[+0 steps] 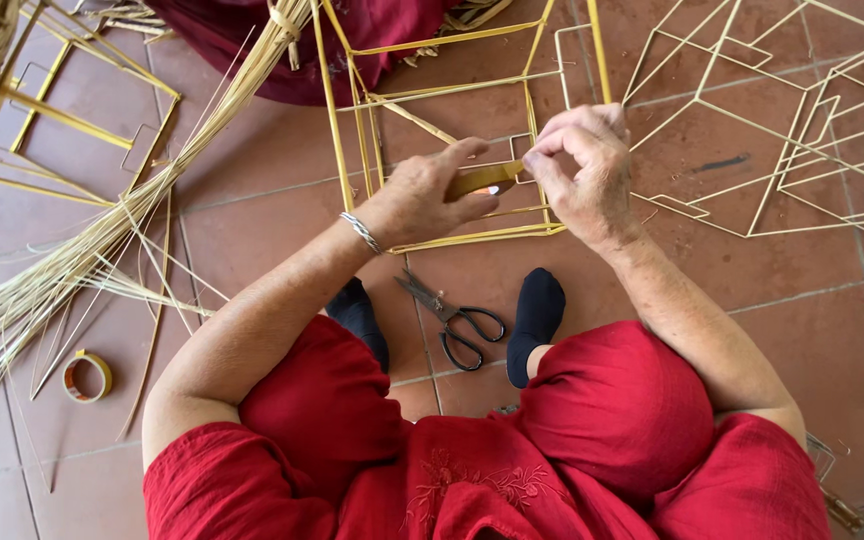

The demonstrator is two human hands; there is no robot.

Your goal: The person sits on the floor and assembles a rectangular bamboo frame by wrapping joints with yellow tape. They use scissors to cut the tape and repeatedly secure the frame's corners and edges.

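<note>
Head view: a roll of tape point(86, 375) lies on the tiled floor point(282, 220) at far left, beside a sheaf of straw point(82, 255). Left hand point(422, 195), wrist bent inward with a bracelet, pinches a flat yellow strip point(487, 177) between thumb and fingers. Right hand point(582, 170), fingers curled, grips the strip's other end against the yellow wire frame point(432, 130). Black scissors point(452, 315) lie below, between two dark-socked feet.

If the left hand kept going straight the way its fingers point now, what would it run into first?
The left hand points rightward along the yellow strip it pinches. Going on, it would probably meet the right hand first, which grips the same strip at the wire frame. Depth looks about equal.
</note>
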